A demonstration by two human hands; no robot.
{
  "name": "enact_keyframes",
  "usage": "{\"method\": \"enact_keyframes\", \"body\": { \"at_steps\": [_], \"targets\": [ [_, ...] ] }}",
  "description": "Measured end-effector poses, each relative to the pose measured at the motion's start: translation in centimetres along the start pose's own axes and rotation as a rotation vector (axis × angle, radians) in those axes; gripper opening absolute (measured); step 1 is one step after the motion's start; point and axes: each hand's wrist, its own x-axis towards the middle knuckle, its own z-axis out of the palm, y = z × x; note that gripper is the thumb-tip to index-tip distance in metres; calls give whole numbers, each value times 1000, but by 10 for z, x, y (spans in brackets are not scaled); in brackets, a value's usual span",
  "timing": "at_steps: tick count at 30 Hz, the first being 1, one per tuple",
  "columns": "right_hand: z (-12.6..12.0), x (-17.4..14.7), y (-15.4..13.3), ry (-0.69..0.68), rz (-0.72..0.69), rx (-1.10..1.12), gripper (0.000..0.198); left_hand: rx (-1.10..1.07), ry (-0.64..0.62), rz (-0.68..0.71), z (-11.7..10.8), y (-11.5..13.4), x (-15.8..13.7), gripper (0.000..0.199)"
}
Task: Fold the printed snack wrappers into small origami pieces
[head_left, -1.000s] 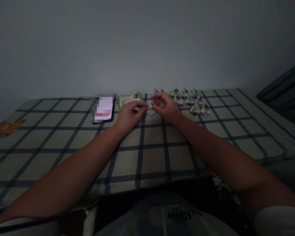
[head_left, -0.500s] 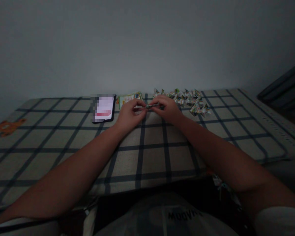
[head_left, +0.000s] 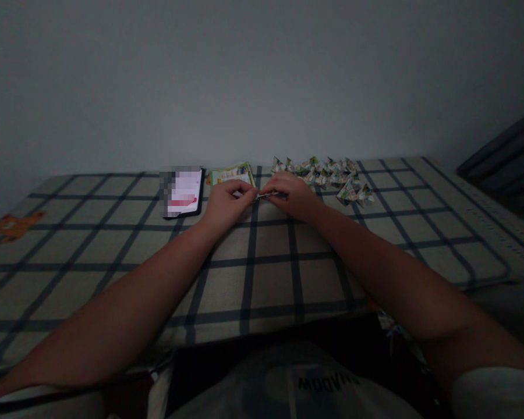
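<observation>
A small piece of folded printed paper [head_left: 264, 196] is pinched between both hands, just above the checked cloth. My left hand [head_left: 232, 201] grips its left end between thumb and fingertips. The other end is in the closed fingers of my right hand [head_left: 293, 195], which hide much of it. Behind and to the right of the right hand lie several folded paper shapes [head_left: 321, 174] with pointed corners, printed in green, white and orange. Beyond the left hand is a flat stack of printed paper sheets [head_left: 231, 174] with a green border.
A phone [head_left: 184, 193] with a lit, partly blurred screen lies left of the paper sheets. The table wears a checked cloth [head_left: 135, 247] with an orange bear-like figure [head_left: 15, 226] at far left. A plain wall [head_left: 262, 81] rises behind it.
The left fingers have closed in on the paper, and the hand has tilted slightly down. The folded paper has dropped a little toward me. Phone and folded shapes stay put.
</observation>
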Motion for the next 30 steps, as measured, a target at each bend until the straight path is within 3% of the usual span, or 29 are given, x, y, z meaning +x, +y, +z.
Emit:
{"method": "enact_keyframes", "body": {
  "at_steps": [16,21,27,30],
  "targets": [
    [4,0,-1,-47,-42,24,19,68,63,158,-2,-2,-1,19],
    [3,1,-4,30,-51,65,19,38,33,209,-3,0,0,23],
    [2,1,-10,152,269,239,26,-99,-66,126,-2,-1,1,37],
    [3,1,-10,164,345,336,33,-121,-41,72,1,-6,1,38]
  ]
}}
